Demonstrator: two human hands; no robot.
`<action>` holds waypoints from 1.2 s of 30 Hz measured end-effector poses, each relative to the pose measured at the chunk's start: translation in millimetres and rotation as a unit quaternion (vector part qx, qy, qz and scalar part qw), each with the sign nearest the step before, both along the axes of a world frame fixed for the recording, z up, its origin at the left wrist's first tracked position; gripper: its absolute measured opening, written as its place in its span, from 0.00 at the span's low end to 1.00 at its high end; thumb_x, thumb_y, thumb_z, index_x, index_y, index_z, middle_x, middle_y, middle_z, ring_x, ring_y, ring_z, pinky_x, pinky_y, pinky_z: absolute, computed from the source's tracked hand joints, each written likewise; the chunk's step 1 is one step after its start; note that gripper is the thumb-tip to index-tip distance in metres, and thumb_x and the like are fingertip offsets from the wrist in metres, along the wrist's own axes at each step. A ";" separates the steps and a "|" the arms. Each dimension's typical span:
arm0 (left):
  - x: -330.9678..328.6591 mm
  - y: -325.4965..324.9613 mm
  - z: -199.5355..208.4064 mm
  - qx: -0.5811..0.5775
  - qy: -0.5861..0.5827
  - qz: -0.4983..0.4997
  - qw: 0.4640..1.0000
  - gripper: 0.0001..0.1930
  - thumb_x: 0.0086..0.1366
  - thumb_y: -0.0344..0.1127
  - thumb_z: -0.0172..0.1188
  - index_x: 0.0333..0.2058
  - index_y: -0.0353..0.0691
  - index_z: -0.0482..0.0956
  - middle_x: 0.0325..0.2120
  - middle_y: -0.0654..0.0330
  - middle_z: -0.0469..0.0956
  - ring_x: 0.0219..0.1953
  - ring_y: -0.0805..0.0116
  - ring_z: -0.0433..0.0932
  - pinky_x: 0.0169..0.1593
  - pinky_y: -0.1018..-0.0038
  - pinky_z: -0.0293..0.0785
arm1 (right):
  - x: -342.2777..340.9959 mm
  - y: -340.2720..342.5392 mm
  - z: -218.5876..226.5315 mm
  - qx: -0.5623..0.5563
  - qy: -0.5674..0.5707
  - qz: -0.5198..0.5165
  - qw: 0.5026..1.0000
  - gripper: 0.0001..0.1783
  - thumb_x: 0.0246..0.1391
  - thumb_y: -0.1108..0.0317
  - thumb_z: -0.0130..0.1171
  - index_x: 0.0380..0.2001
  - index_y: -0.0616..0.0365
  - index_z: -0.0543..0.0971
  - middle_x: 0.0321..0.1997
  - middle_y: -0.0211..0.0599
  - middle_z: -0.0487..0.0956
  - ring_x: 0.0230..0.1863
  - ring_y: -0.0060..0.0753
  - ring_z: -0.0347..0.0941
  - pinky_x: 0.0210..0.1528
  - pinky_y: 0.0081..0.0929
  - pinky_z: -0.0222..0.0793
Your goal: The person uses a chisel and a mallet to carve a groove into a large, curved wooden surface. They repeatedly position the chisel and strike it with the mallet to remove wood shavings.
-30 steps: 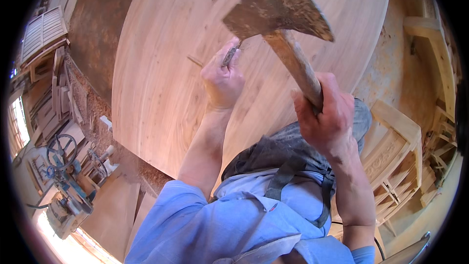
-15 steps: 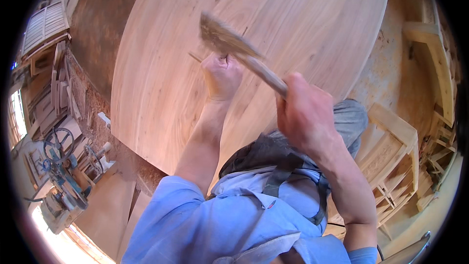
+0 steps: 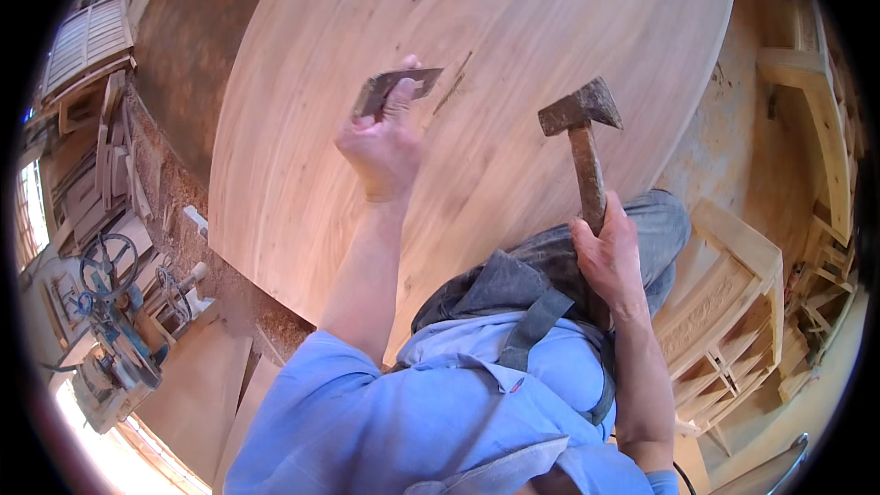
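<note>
My left hand [image 3: 380,151] is raised over a large wooden panel [image 3: 312,192] with curved edges. Pinched between its thumb and fingers is a flat, dark metal scraper blade [image 3: 425,82]. Just right of the blade, a narrow dark slit or sliver [image 3: 453,82] shows on the panel; I cannot tell which. My right hand [image 3: 610,257] grips the wooden handle of a small hatchet [image 3: 579,110] close to my lap. The hatchet's head points up and away, apart from the left hand.
A carved wooden furniture frame [image 3: 724,293] stands at the right, with more wooden framework [image 3: 816,110] beyond. At the left are a machine with a handwheel [image 3: 110,264], stacked boards [image 3: 112,160] and sawdust [image 3: 174,174] on the floor. My bent knee [image 3: 665,220] is beside the panel.
The hatchet has swung from over my left hand back to the right, its head now upright. My left hand has risen slightly leftward, turning so the scraper blade shows; the mark on the panel is uncovered.
</note>
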State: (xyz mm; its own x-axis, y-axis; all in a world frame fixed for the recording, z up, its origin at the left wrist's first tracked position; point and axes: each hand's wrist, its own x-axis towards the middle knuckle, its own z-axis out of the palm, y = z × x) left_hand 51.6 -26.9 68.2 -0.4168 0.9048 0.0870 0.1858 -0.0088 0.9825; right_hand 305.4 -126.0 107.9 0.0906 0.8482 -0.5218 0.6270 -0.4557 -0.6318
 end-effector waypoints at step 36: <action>3.0 -16.7 -52.5 0.056 0.174 -0.065 0.981 0.08 0.54 0.17 0.59 0.32 0.35 0.82 0.25 0.49 0.81 0.30 0.50 0.81 0.34 0.72 0.75 | -62.7 69.5 35.0 0.083 -0.073 0.240 0.964 0.12 0.58 0.72 0.63 0.38 0.60 0.69 0.25 0.56 0.77 0.31 0.65 0.77 0.32 0.53 0.71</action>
State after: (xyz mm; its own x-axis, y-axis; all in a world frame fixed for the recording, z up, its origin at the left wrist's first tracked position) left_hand 54.6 -43.7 15.7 -0.2255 0.9250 0.3058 0.4990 -0.1599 0.8517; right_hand 242.7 -56.5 142.9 -0.2714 0.8815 -0.3863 0.8288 0.0101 -0.5594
